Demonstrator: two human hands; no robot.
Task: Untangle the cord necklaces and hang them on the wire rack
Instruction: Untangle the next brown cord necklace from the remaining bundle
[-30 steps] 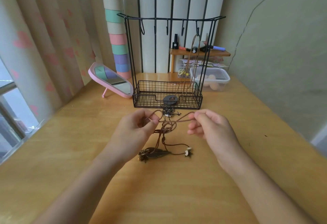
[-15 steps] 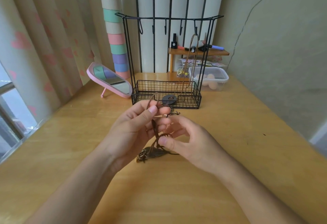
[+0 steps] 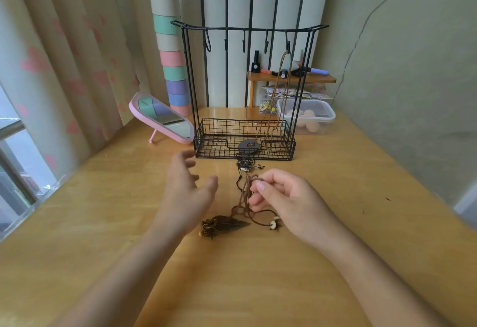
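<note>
Pinching a bundle of brown cords (image 3: 246, 192) between thumb and fingertips, right hand (image 3: 284, 200) closed on them just above the table (image 3: 103, 223). Left hand (image 3: 187, 192) spread wide, gripping nothing, just at 9 o'clock of the cords, not touching. Tangle trailing down to a dark feather pendant with small beads (image 3: 222, 226) at 6 o'clock of the pinch, and a pale bead (image 3: 275, 224) under the right hand. At 12 o'clock, more knotted cord and metal bits (image 3: 245, 166) lying right before the rack (image 3: 245, 135).

Risks, as judgement: pulling hard from one hand alone likely to tighten the knot rather than loosen it; better to steady the pendant end with the free hand. Dragging the bundle toward 12 o'clock may snag the loose knot near the rack, or catch the dark round pendant (image 3: 247, 146) hanging over the basket's front edge. Tugging that one could slip its cord (image 3: 280, 89) off the rightmost hook (image 3: 287, 42). Beads may scrape across the wood.

Around: four hooks at 12 o'clock seemingly free, reach over the basket unobstructed. Pink mirror (image 3: 162, 117) at 10 o'clock, clear box (image 3: 307, 117) at 1 o'clock, small shelf (image 3: 291, 77) behind it, all well apart from the hands. Nothing between hands and rack except the knotted cord.
</note>
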